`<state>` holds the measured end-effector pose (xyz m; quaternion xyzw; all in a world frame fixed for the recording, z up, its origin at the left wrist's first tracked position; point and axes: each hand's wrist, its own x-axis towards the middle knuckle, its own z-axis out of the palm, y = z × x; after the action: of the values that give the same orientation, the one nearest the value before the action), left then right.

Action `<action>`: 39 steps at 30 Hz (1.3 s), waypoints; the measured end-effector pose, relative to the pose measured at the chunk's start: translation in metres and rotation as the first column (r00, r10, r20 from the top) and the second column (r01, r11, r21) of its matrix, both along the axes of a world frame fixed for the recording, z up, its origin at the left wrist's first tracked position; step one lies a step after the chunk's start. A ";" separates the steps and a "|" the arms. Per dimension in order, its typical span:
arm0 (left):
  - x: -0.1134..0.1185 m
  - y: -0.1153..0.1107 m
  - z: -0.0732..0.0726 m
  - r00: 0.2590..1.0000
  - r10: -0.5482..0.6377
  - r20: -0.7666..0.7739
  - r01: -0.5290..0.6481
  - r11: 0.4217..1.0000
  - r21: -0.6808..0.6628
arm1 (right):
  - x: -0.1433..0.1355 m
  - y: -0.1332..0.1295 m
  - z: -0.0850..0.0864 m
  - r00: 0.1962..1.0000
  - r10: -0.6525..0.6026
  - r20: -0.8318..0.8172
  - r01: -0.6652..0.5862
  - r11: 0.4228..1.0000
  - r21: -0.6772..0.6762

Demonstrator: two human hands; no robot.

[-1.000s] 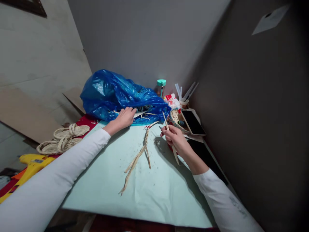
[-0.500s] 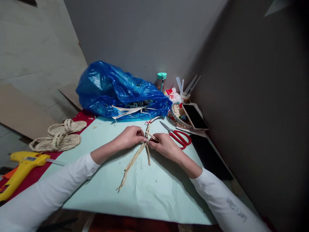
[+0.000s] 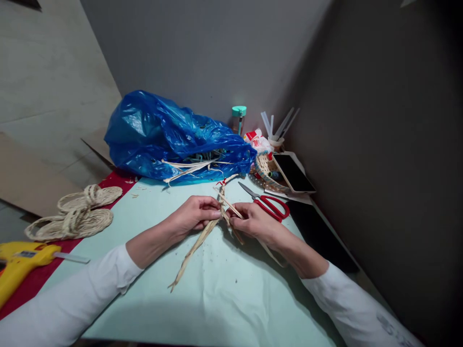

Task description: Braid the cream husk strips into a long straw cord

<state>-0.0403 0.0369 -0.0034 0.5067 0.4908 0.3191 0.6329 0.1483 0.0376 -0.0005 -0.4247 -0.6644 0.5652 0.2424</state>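
A braid of pale dried plant fibre point(image 3: 222, 195) runs away from me over the light green cloth, with red thread tied near its far end. My left hand point(image 3: 197, 214) is closed on the braid's near end, thumb and fingers pinching it. One long loose strand point(image 3: 193, 255) trails from there toward me. Just to the right, my right hand point(image 3: 255, 221) is closed on other fibre strands, one of which slants up across the braid. Another strand hangs below my right wrist. Red-handled scissors point(image 3: 269, 205) lie beyond my right hand, apart from it.
Behind the braid lies a blue plastic bag point(image 3: 173, 135) with fibre strips at its mouth. Woven sandals point(image 3: 83, 214) and a yellow glue gun point(image 3: 25, 260) are at the left. A phone point(image 3: 292, 173) leans on a small basket point(image 3: 265, 168) near the right wall.
My right hand has shifted slightly right and nearer, drawing strands to the right. My left hand has moved slightly nearer me. The view has shifted a little.
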 end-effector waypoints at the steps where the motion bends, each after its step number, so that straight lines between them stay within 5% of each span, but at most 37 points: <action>1: 0.001 0.000 0.000 1.000 0.011 0.013 -0.011 1.000 -0.022 | 0.001 0.000 0.000 1.000 0.003 -0.017 -0.003 1.000 -0.019; 21: -0.001 -0.003 0.007 0.987 -0.104 -0.123 0.113 0.992 0.064 | 0.004 -0.001 0.007 0.995 0.053 0.081 -0.048 0.997 -0.062; 39: -0.005 0.001 -0.002 0.977 -0.133 0.165 0.147 0.986 -0.075 | 0.007 0.000 0.009 0.995 0.090 -0.032 -0.093 0.991 -0.093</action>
<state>-0.0451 0.0375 -0.0057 0.4848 0.4152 0.2917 0.7124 0.1557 0.0378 0.0083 -0.3968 -0.6524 0.6123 0.2050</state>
